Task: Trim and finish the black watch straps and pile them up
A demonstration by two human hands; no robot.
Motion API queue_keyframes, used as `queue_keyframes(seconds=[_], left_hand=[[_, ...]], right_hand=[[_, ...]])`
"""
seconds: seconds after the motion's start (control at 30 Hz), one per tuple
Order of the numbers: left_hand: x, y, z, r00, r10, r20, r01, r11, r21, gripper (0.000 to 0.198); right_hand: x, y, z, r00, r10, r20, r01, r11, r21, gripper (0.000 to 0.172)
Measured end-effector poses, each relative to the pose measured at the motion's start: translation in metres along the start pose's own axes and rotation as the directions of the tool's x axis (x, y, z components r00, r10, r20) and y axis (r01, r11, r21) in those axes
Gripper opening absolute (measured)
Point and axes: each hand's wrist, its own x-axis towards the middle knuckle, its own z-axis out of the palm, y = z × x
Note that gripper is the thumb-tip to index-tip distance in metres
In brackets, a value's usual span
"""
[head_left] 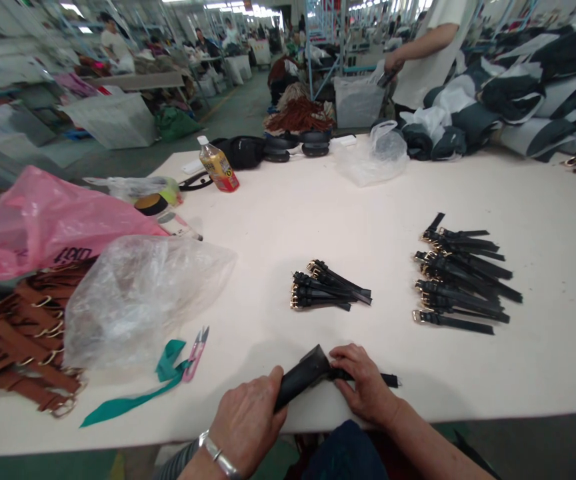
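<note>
My left hand (249,419) is closed around the lower end of a black folded strap piece (302,375) at the table's near edge. My right hand (365,381) presses its fingers on the same piece, where a thin black strap end (391,381) sticks out to the right. Just beyond lies a small bundle of black straps with gold buckles (325,288). A larger spread of black buckled straps (461,280) lies to the right.
White table (318,200). At left: pink bag (33,220), clear plastic bag (133,300), brown buckled straps (13,347), pink snips (196,352) on a teal ribbon (133,397). A bottle (218,165) and dark fabric piles (518,93) stand at the back; a person (428,53) stands there.
</note>
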Motion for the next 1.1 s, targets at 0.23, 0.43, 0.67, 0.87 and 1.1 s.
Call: queue_keyframes(seconds=[0.23,0.43,0.67,0.87,1.1], left_hand=[[-0.011,-0.004,0.012,0.999,-0.007,0.032,0.007,1.0,-0.004,0.045],[-0.009,0.002,0.01,0.999,0.011,0.049,-0.011,1.0,-0.014,0.044],[-0.011,-0.009,0.01,0.998,-0.063,-0.01,0.063,0.998,-0.004,0.044],[-0.019,0.0,0.015,0.998,0.0,0.059,0.001,1.0,-0.014,0.047],[-0.009,-0.004,0.01,0.999,-0.042,-0.003,0.042,0.999,-0.005,0.045]], right_hand=[[0.0,0.001,0.0,1.0,0.002,-0.002,-0.002,1.0,-0.004,0.031],[0.002,0.002,0.0,1.0,-0.009,-0.008,0.009,1.0,0.013,0.029],[0.001,0.003,0.001,1.0,-0.012,-0.007,0.012,1.0,0.009,0.028],[0.002,0.003,0.0,1.0,-0.017,-0.014,0.017,1.0,0.008,0.028],[0.002,0.003,0.0,1.0,-0.023,-0.006,0.023,1.0,0.004,0.027]])
